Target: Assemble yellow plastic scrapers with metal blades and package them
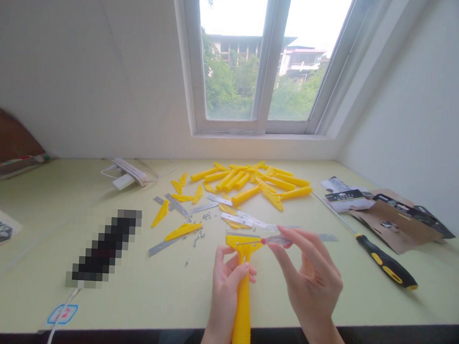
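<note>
Nearer the person than the heap of yellow handles [240,179], a yellow scraper [242,311] stands out over the tabletop [169,302], its long axis running away from the body and its flared head pointing toward the heap. Its handle is a smooth, rounded bar of plastic-looking material, and a straight grey strip edges the head. The fingers of the left hand [225,285] grip the neck; those of the right hand [314,279] pinch the translucent handle of a small screwdriver [277,240], whose thin shaft lies nearly crosswise to the scraper, tip to the left. On the heap's near side lie flat metal blades [167,245] and tiny shiny screws [198,236]; to its right, a large screwdriver [386,262] with a ribbed black-and-yellow handle and creased brown cardboard [399,222]
</note>
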The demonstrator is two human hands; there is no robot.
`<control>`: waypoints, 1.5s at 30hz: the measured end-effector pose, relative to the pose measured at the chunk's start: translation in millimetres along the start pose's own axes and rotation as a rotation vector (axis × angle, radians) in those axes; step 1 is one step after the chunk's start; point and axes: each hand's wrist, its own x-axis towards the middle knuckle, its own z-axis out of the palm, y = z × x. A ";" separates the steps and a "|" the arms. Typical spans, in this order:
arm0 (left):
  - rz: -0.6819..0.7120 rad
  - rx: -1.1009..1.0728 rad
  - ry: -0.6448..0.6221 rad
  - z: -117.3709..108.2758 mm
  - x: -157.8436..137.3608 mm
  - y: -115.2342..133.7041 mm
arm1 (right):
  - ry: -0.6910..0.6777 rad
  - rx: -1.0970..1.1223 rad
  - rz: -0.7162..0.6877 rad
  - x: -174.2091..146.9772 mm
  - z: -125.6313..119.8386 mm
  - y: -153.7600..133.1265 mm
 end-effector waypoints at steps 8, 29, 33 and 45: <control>-0.005 0.016 -0.023 0.2 -0.2 0.7 | -0.060 0.113 0.087 -4.7 0.0 -1.4; -0.011 -0.030 -0.013 3.6 -0.9 4.5 | -0.047 -0.007 0.049 -7.1 8.8 1.6; -0.011 -0.031 -0.018 3.3 0.2 4.2 | 0.011 -0.035 0.009 -5.8 8.4 2.9; 0.004 -0.014 -0.026 1.4 -0.3 2.9 | -0.018 -0.010 0.089 -1.7 6.9 1.8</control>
